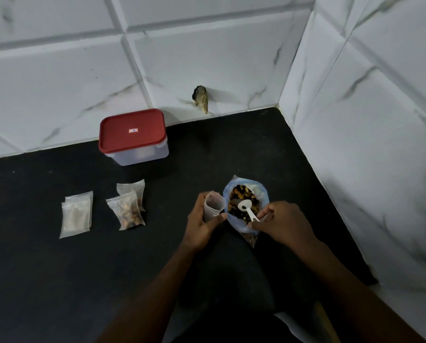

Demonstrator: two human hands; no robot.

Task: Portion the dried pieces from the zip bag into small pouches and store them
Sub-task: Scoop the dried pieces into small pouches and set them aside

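Observation:
The open zip bag [261,188] stands on the black counter, full of brown and dark dried pieces [240,191]. My right hand [278,224] pinches the handle of a white plastic spoon [247,208], whose bowl lies over the pieces inside the bag. Just left of the bag, my left hand [202,224] grips a small clear pouch [213,205] held upright with its mouth open. Two filled pouches [129,209] lie to the left. Further left sits a stack of flat unfilled pouches [75,214].
A clear storage box with a shut red lid [132,132] stands at the back by the marble-tiled wall. A tiled wall [368,144] closes off the right side. A broken hole [200,97] shows in the back wall.

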